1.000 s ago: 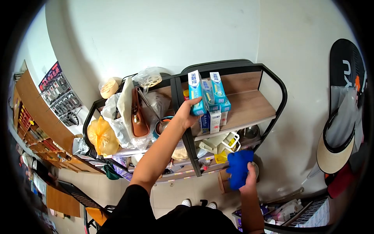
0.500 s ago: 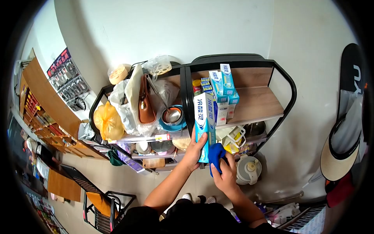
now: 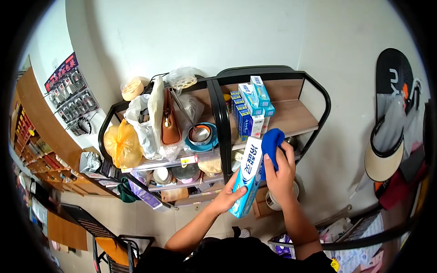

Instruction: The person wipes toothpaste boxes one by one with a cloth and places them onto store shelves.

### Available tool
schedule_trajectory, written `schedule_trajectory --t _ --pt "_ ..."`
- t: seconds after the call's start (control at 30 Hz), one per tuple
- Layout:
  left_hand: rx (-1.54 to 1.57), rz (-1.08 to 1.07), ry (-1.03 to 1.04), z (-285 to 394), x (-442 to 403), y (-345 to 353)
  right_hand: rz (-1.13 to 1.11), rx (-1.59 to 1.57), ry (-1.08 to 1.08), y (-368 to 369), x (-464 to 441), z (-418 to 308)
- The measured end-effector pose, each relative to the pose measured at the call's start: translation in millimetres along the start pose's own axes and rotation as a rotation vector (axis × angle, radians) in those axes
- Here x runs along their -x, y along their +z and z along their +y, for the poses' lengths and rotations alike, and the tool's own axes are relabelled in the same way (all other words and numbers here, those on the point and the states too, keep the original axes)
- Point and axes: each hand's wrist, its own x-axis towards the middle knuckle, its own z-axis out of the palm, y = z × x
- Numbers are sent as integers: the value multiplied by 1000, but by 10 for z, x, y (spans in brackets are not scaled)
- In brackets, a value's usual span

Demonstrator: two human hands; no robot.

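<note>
My left hand (image 3: 226,196) grips the lower part of a long white-and-blue toothpaste box (image 3: 249,173), thumb across its front face. The box tilts with its top to the right. My right hand (image 3: 281,175) is closed on a blue cloth (image 3: 272,143), which lies against the upper right side of the box. Beyond my hands, more toothpaste boxes (image 3: 249,98) stand stacked on the wooden shelf (image 3: 293,113), with a row of dark blue boxes (image 3: 244,123) beside them.
On the left shelf sit a yellow plastic bag (image 3: 124,144), a brown handbag (image 3: 171,129) and blue bowls with a ladle (image 3: 200,134). Caps (image 3: 384,159) hang on the right wall. A folding chair (image 3: 109,245) stands at lower left.
The toothpaste box has come lower and tilted to the right. The blue cloth has moved from its lower end up to its upper right side. The view has shifted slightly.
</note>
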Motion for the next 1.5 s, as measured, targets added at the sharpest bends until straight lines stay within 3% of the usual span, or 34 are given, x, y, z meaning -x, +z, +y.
schedule_trajectory --t 0.17,0.27,0.33,0.4,0.5,0.57,0.73,0.8,0.87,0.97,1.0,1.07,1.3,1.4,1.5 --pt "106 -51 -20 134 394 -198 0 120 -23 145 374 -509" --pt "187 -23 -49 211 591 -324 -131 135 12 257 868 -912" --pt "461 -68 -98 308 621 -392 -133 129 -11 328 1223 -1166" --pt "541 -78 -132 389 720 -406 -209 121 40 303 1483 -1474" --pt "697 -98 -293 203 804 -507 -237 140 132 251 1850 -1766" --pt "995 -342 -379 297 854 -396 -211 175 181 195 2080 -1917" --pt "1105 -363 -656 144 954 -139 -123 199 387 0 2231 -2293" --pt "1260 -500 -689 -107 949 -61 -134 265 426 -131 2360 -2345" --pt "1165 -530 -682 -166 960 107 -255 391 225 -273 2431 -2424" --pt "741 -364 -653 -281 1065 385 -419 541 276 -405 2460 -2552" --pt "737 -386 -685 -317 1115 468 -443 599 330 -439 2481 -2585" --pt "502 -517 -493 -368 1135 670 -315 734 358 -546 2644 -2507" --pt "449 -797 -708 -494 1598 1438 156 971 407 -1414 2706 -2527" --pt "406 -911 -720 -748 1828 1781 277 1035 438 -1962 2675 -2664" --pt "561 -1119 -902 -828 2066 2139 359 1045 443 -2378 2885 -2863"
